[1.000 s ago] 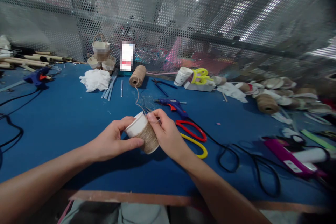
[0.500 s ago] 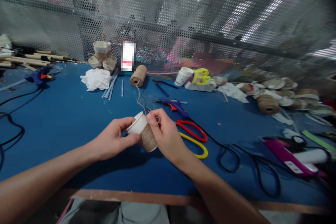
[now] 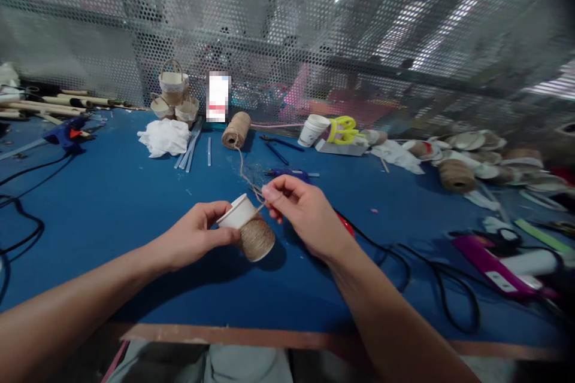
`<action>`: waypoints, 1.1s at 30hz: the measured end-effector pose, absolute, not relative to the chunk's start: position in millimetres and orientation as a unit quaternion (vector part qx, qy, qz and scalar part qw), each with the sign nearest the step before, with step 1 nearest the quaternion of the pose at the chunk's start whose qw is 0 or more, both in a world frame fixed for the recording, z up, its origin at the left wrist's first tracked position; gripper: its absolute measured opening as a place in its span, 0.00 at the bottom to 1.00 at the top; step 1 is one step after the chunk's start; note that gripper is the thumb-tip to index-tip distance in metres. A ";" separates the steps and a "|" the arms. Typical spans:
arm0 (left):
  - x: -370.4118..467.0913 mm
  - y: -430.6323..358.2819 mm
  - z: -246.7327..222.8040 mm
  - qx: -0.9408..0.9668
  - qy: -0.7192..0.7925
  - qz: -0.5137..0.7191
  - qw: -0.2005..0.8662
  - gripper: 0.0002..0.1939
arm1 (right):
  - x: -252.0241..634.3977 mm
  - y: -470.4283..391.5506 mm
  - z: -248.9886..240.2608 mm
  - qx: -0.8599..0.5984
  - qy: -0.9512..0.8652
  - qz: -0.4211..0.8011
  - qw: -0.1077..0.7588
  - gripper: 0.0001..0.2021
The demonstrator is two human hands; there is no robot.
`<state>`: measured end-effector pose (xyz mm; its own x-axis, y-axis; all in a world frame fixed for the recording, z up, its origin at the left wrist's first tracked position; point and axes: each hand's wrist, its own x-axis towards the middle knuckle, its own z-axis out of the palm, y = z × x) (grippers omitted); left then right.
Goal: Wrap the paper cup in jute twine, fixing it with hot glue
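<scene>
Two bare forearms and hands, no sleeves showing, no gloves.

Both arms are running in from the bottom corners, uncovered up to the frame edge; the left hand [image 3: 195, 238] and the right hand [image 3: 305, 212] are wearing no rings, no watch, no bands at the wrists as far as the view shows. Fingernails are looking short and unpainted, though blur is making that hard to confirm. At the bottom edge, a strip of pale grey-green cloth garment [image 3: 238, 365] is showing on the person's lap, creased, with a thin pink edge [image 3: 114, 364] peeking at its left.
</scene>
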<state>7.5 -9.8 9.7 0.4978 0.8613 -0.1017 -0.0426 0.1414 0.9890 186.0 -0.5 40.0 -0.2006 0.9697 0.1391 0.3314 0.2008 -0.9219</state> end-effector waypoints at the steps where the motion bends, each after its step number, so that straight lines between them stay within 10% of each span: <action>1: 7.6 -10.0 9.8 0.554 0.366 0.341 0.665 0.07 | 187.2 0.3 44.3 -0.485 -0.641 0.440 0.401 0.10; 8: 8.3 -10.6 10.4 0.541 0.361 0.321 0.688 0.08 | 182.3 18.8 71.8 -0.459 -0.577 0.560 0.378 0.10; 20: 7.1 -11.9 4.9 0.525 0.289 0.303 0.741 0.09 | 126.2 51.8 55.4 -0.366 -0.815 0.426 0.145 0.13; 24: 4.9 -13.7 5.0 0.525 0.277 0.304 0.745 0.11 | 154.1 65.1 54.4 -0.479 -0.726 0.449 0.205 0.22; 33: 7.0 -13.2 6.3 0.523 0.280 0.366 0.718 0.10 | 271.4 95.7 28.0 -0.712 -0.651 0.192 0.180 0.07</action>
